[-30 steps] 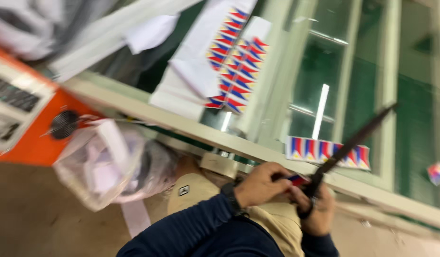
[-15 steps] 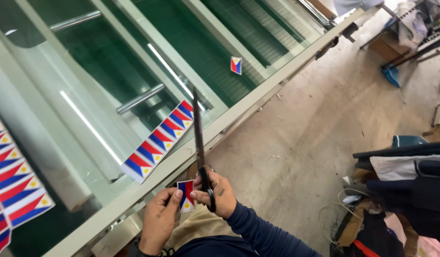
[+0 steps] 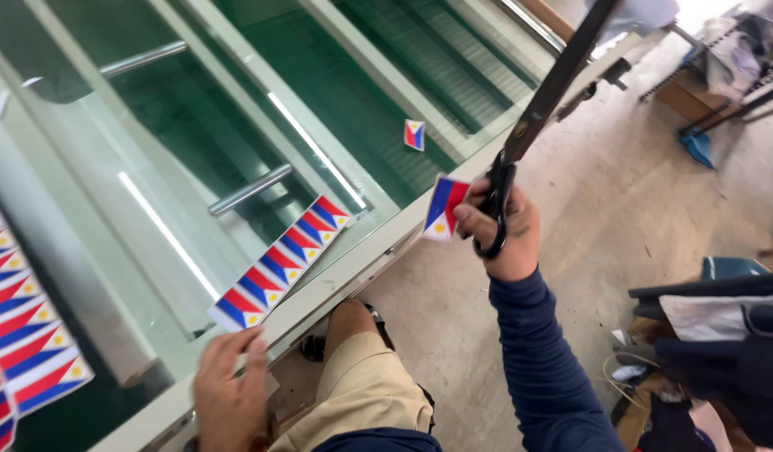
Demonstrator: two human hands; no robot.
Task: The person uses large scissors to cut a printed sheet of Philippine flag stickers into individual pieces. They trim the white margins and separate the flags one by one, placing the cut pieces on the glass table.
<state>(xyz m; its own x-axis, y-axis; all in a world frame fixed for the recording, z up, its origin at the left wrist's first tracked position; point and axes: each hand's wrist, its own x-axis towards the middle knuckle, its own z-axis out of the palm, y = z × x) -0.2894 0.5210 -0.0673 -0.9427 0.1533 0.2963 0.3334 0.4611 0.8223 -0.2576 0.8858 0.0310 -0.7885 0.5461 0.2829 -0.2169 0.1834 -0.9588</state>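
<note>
We see the right hand raised over the concrete floor, fingers closed through the handles of long black scissors whose blades point up and away; the same hand pinches a single cut flag sticker. The left hand, fingers spread and gripping nothing, touches the near end of a strip of flag stickers lying on the glass door panel near its pale frame edge. Another small sticker lies farther along the glass.
</note>
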